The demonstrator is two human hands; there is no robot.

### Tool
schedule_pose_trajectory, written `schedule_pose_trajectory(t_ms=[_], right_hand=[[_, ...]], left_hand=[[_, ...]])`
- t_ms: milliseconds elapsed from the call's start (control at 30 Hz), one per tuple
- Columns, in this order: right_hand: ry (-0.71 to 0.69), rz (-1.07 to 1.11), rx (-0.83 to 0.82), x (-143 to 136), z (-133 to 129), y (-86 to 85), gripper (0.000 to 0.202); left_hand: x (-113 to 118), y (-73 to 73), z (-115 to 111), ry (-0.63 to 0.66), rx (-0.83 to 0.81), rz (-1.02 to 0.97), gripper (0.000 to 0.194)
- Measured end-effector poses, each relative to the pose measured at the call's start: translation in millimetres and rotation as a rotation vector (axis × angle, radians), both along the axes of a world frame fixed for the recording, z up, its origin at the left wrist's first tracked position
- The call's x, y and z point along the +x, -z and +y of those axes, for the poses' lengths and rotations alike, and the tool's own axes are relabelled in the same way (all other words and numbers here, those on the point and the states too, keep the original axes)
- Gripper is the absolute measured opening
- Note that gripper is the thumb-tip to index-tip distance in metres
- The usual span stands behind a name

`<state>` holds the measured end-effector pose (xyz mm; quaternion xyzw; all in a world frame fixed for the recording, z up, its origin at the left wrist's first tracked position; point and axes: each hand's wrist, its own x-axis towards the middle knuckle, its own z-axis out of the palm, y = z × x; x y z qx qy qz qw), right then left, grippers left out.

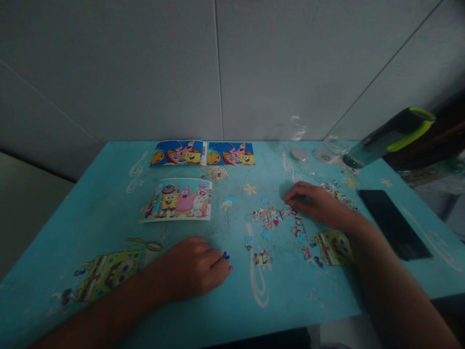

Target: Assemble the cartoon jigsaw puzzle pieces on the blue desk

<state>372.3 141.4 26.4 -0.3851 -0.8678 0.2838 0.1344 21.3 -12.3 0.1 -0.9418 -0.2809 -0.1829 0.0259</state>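
My left hand [196, 267] rests on the table with its fingers curled, and a small dark blue puzzle piece [225, 255] sticks out between them. Over the right half of the table, my right hand [314, 202] has thumb and forefinger together on a tiny puzzle piece, mostly hidden by the fingertips. That pinch is at the right edge of a partly joined patch of puzzle pieces [271, 217]. Below the patch lies a small joined cluster [262, 258]. More loose pieces [300, 230] are strewn under and beside the right hand, and a colourful heap [336, 193] lies behind it.
A cartoon picture sheet [183, 199] lies left of centre; a blue picture strip [178, 153] is at the back. Clear plastic jars [331, 149], a round lid [299, 154] and a tilted bottle [385, 138] stand at back right. A black phone-like slab [394, 224] lies at right.
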Motion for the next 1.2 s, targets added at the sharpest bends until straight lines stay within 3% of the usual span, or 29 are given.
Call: schedule_pose_trajectory(t_ms=[200,1200], right_hand=[[0.073,-0.025,0.005,5.3,5.2,7.8,0.018],[0.098,-0.047,0.099,4.0,4.0,5.7,0.020]], left_hand=[[-0.2,-0.1,-0.2,0.007,0.010,0.000,0.027],[-1.1,2.3,0.4,0.008,0.024,0.006,0.026]])
